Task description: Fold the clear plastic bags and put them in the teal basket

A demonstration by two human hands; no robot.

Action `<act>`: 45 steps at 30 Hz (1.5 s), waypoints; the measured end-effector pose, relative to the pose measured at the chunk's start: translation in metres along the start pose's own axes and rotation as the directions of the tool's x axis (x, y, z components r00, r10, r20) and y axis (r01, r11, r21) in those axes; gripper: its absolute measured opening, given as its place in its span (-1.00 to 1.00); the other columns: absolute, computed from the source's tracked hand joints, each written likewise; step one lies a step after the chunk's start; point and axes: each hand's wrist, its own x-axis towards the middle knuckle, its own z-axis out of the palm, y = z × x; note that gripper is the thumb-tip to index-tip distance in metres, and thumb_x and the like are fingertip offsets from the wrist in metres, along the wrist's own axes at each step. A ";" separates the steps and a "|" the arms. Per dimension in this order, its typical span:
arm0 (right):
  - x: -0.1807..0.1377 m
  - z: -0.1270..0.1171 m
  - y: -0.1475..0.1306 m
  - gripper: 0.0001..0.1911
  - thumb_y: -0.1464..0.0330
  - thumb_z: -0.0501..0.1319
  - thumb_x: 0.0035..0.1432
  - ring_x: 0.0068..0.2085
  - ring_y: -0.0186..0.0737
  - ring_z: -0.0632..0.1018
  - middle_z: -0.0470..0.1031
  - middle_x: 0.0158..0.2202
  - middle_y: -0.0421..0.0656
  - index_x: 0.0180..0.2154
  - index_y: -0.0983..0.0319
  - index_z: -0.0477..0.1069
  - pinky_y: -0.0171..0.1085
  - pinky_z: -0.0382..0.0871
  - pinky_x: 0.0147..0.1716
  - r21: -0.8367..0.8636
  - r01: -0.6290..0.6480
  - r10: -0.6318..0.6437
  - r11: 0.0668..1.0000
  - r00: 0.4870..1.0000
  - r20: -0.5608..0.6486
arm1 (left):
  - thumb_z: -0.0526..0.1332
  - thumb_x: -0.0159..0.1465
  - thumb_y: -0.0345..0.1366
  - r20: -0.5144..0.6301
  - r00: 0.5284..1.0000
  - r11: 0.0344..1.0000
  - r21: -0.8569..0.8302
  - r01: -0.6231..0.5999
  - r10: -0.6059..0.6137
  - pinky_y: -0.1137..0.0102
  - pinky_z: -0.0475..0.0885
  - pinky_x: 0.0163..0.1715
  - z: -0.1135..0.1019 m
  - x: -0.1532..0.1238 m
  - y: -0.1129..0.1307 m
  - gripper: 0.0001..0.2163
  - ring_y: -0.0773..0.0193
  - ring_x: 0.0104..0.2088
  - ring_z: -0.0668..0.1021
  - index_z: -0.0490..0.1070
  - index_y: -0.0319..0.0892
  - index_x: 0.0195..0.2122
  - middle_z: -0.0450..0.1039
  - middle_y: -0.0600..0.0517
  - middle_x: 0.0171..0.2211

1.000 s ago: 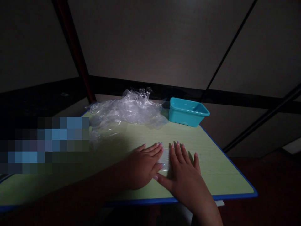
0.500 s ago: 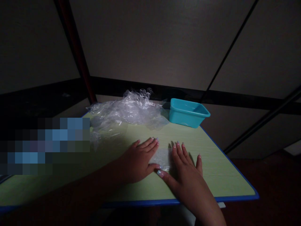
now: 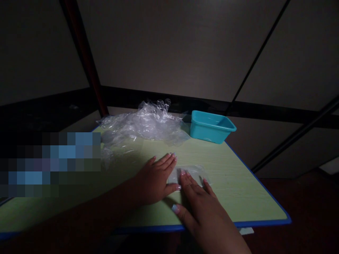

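Note:
A small clear plastic piece, folded flat like a bag point(image 3: 196, 171), lies on the light green tabletop point(image 3: 246, 197). My left hand point(image 3: 156, 180) rests flat over its left side, fingers stretched out and thumb apart. My right hand point(image 3: 201, 204) is on its near part, fingertips touching the plastic, with the thumb spread toward the left. Parts of the plastic are hidden under both hands. Behind them, a crumpled heap of clear plastic bags point(image 3: 148, 123) spreads across the back of the table.
A turquoise rectangular bin point(image 3: 209, 132) stands at the back right of the table. A blue edge strip point(image 3: 265, 223) borders the tabletop. Panelled walls point(image 3: 169, 53) rise close behind it. A pixelated patch covers the left side.
My right hand has moved left and toward me over the plastic, uncovering its right end. The left hand has barely shifted.

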 end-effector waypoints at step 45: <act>0.023 0.005 0.012 -0.46 0.13 -0.17 0.25 0.26 -0.05 -0.06 -0.10 0.26 -0.17 0.22 0.11 -0.02 0.22 -0.23 0.13 -0.085 -0.185 0.174 0.979 0.977 -0.127 | -0.08 0.23 0.14 -0.030 0.999 1.000 -0.014 0.013 -0.013 0.05 -0.02 0.14 0.004 -0.001 -0.002 -0.29 0.07 0.26 -0.07 -0.12 -0.26 0.26 -0.20 -0.13 0.27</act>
